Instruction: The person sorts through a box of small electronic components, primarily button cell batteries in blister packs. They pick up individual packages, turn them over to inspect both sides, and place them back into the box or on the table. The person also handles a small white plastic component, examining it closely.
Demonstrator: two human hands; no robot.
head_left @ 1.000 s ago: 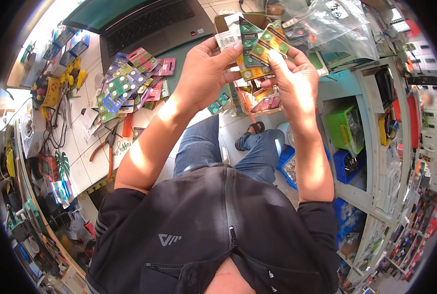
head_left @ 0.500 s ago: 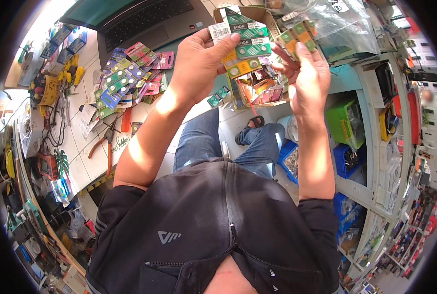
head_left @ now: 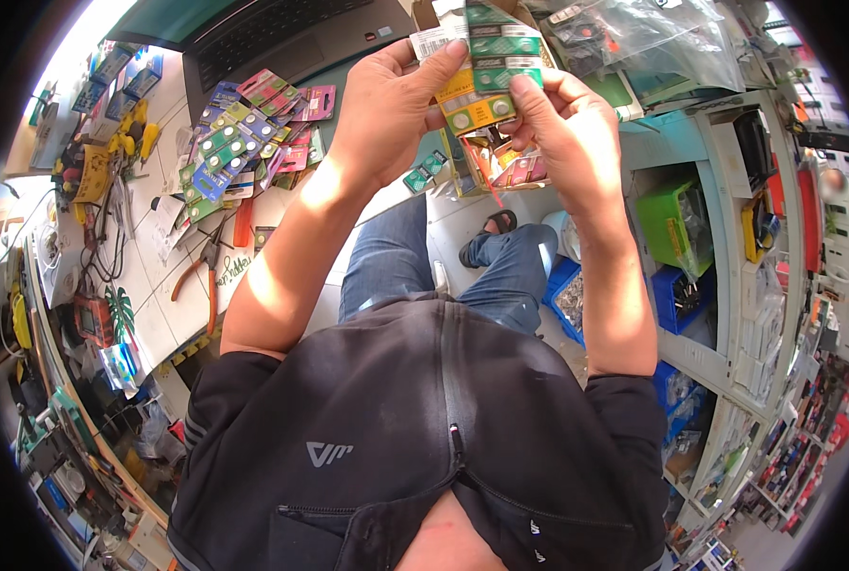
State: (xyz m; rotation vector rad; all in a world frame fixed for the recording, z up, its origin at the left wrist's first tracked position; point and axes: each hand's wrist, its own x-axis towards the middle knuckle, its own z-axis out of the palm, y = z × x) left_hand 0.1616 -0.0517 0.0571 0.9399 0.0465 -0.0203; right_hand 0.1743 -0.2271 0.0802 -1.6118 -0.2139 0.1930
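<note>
Up in front of me, my left hand (head_left: pixel 383 109) is closed on a fanned stack of button cell battery cards. Green cards (head_left: pixel 502 59) lie uppermost and a yellow card (head_left: pixel 464 107) shows lower down, with round silver cells on it. My right hand (head_left: pixel 576 138) grips the right edge of the same stack, thumb on the front; its other fingertips are partly hidden behind. Beneath the hands stands a cardboard box (head_left: pixel 461 171) with more coloured battery cards (head_left: pixel 524 169) inside. A loose green card (head_left: pixel 425 172) lies left of the box, at the table's edge.
A heap of battery cards (head_left: pixel 239 143) covers part of the white tiled table at left, near a laptop (head_left: pixel 305 52). Orange-handled pliers (head_left: pixel 211 276) lie nearer. Clear plastic bags (head_left: pixel 653 43) lie at the far right, above shelves with a green bin (head_left: pixel 660 228) and blue bins (head_left: pixel 679 298).
My right hand has moved left to the stack, and the yellow card it held apart no longer shows separately. The left hand stays almost in place.
</note>
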